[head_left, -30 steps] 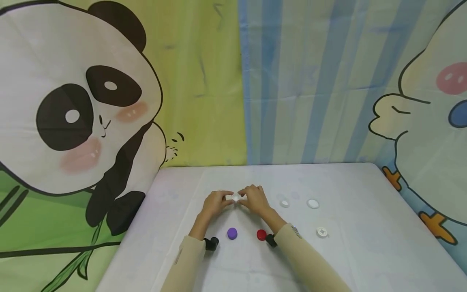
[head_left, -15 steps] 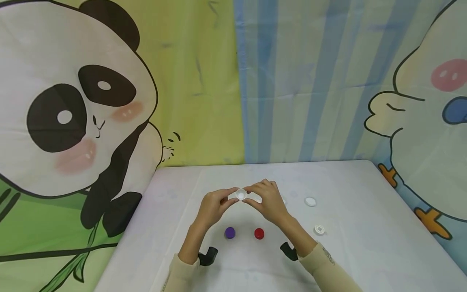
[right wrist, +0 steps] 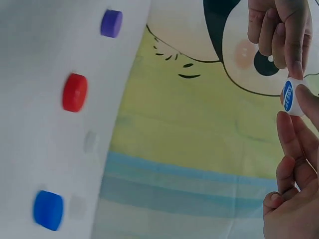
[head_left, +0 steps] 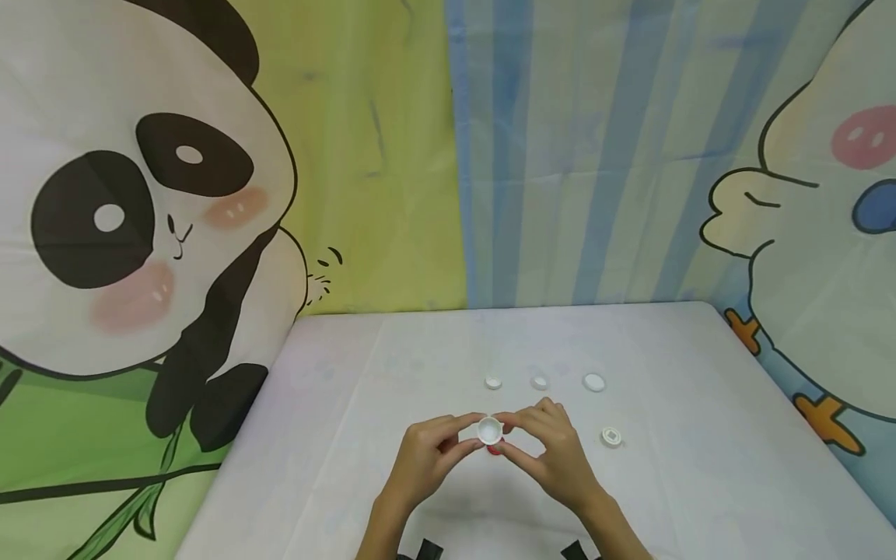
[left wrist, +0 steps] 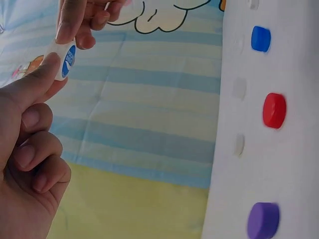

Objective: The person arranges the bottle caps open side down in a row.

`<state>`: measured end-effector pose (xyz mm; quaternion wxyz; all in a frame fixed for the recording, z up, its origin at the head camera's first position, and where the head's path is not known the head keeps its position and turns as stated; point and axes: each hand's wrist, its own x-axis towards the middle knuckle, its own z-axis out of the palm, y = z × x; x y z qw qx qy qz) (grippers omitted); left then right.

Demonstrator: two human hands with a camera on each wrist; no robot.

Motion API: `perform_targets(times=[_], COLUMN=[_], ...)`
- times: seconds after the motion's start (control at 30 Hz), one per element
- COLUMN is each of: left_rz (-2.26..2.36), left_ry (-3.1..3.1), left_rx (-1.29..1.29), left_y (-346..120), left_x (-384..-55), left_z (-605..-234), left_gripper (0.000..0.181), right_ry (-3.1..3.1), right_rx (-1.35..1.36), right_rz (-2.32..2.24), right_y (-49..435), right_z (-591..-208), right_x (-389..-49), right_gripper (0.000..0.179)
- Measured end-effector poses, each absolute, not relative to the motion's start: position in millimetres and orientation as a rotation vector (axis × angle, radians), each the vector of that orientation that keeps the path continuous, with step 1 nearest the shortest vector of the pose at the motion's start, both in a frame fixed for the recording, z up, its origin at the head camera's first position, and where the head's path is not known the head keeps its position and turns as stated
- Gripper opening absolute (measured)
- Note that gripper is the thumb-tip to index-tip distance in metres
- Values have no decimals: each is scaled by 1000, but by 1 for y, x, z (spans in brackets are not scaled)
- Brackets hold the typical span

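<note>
A small white bottle cap (head_left: 490,431) is raised over the table, its hollow inside facing the head camera. My left hand (head_left: 435,457) pinches one side of it between thumb and index finger. From the opposite side, my right hand (head_left: 549,453) pinches it the same way. Both wrist views show a blue printed logo on the cap's outer face (left wrist: 68,61). Just behind the held cap, part of a red cap (head_left: 494,450) peeks out in the head view. The wrist views show this red cap (right wrist: 75,92) on the table with a purple cap (right wrist: 111,23) and a blue cap (right wrist: 48,210).
Three white caps lie in a row beyond the hands: left (head_left: 493,383), middle (head_left: 539,383) and right (head_left: 594,382). Another white cap (head_left: 611,437) with a square mark sits to the right. Printed curtains (head_left: 560,155) hang behind the white table (head_left: 336,420).
Both hands have lifted the white cap and brought it closer to me, slightly rightward. A white cap on the table behind them has come into view; the purple cap is now hidden in the head view.
</note>
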<state>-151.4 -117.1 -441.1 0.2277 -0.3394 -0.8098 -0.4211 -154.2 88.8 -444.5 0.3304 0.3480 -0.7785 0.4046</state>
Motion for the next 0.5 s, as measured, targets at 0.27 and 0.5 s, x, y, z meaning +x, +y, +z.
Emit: perform_targets(times=[0.27, 0.5], left_rz=[-1181, -1457], left_ry=[-2249, -2361], left_rx=[-965, -938], left_y=[-110, -108], left_x=[-147, -145], left_z=[-450, -455], left_gripper=[27, 29], right_ry=[-1990, -1922], right_rx=[900, 915], right_rz=[1102, 1097], right_y=[94, 96], right_z=[-461, -467], right_x=[-149, -149], right_gripper=[35, 31])
